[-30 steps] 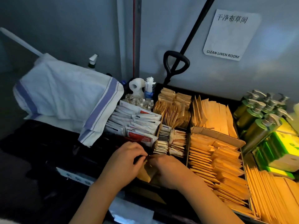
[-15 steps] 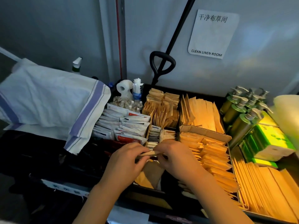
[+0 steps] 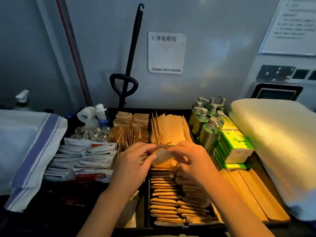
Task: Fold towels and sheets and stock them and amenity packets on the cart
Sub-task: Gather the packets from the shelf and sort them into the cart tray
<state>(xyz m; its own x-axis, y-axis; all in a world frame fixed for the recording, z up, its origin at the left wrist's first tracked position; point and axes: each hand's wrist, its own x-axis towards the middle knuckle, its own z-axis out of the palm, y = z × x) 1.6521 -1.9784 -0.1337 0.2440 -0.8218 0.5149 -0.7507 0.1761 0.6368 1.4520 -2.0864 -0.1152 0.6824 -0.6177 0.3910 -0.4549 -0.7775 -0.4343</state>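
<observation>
My left hand [image 3: 135, 165] and my right hand [image 3: 191, 159] pinch the two ends of a small brown paper packet [image 3: 162, 155] above the middle of the cart tray. Below it lie rows of brown amenity packets [image 3: 164, 200] in a compartment. More upright brown packets [image 3: 131, 132] and long brown sleeves [image 3: 169, 129] fill the back compartments. White and red sachets [image 3: 85, 159] lie stacked at the left. A folded white towel [image 3: 280, 142] sits at the right. A white cloth with blue stripes [image 3: 30, 147] hangs at the left.
Green pump bottles [image 3: 206, 122] and green-white boxes [image 3: 234, 144] stand right of the packets. Long brown sleeves [image 3: 253, 194] lie at the front right. A black tool handle [image 3: 126, 82] leans on the wall behind, by a "CLEAN LINEN ROOM" sign [image 3: 166, 52].
Both hands have lifted from the front compartment and moved back and up with the brown packet between them. The camera has shifted right, bringing the towel into view.
</observation>
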